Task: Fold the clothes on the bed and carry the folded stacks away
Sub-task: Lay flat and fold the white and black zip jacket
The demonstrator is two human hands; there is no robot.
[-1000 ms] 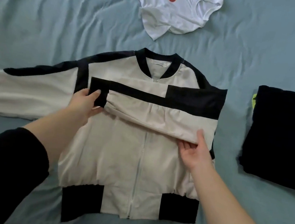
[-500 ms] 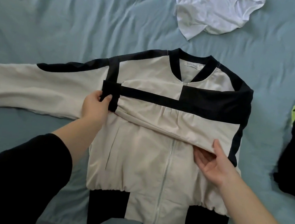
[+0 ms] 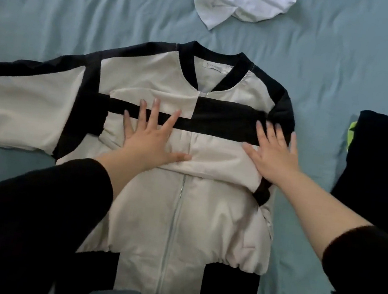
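Both hands have let go of the folded sleeve (image 3: pixel 212 149) and now lie flat on it, fingers spread. The jacket (image 3: pixel 179 218) lies face up in the middle of the bed (image 3: pixel 58 8), zipped, collar toward the far edge. Its one sleeve crosses the chest; the left hand (image 3: pixel 151 141) presses near the cuff, the right hand (image 3: pixel 274 154) near the shoulder, both open, gripping nothing. The other sleeve (image 3: pixel 22 106) stretches to the left edge. A white shirt (image 3: pixel 242 3) lies beyond the collar, a dark stack (image 3: pixel 380 169) at the right edge.
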